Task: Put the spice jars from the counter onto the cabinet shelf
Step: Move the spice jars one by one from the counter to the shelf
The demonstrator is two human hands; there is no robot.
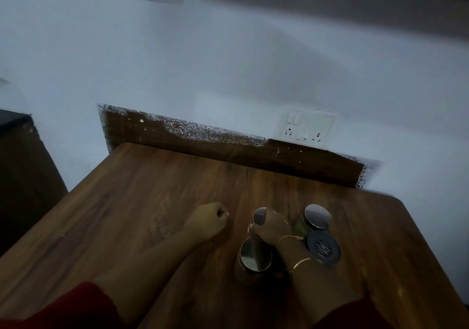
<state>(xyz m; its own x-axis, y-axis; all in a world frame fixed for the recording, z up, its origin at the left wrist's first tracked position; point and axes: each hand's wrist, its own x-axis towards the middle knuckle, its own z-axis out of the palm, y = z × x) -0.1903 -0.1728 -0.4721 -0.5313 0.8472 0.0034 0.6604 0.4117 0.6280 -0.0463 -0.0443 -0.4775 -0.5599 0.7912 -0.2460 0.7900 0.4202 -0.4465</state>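
Head view shows the right hand curled over the top of a silver-lidded jar, fingers wrapped round its lid and shoulder in a firm grasp. Whether that jar stands on the wood or is raised off it cannot be told. Thin gold bangles circle the wrist.

Three more jars crowd round it. A near jar with a steel lid sits just this side of the hand. A far-right jar with a steel lid holds something greenish. A dark-lidded jar stands just near of that one, partly behind the wrist.

To the left, the left hand rests on the counter clenched into a fist, holding nothing.

Red sleeves show at the near edge. At the counter's far edge a wooden backboard meets the pale wall, with a white switch-and-socket plate above it.
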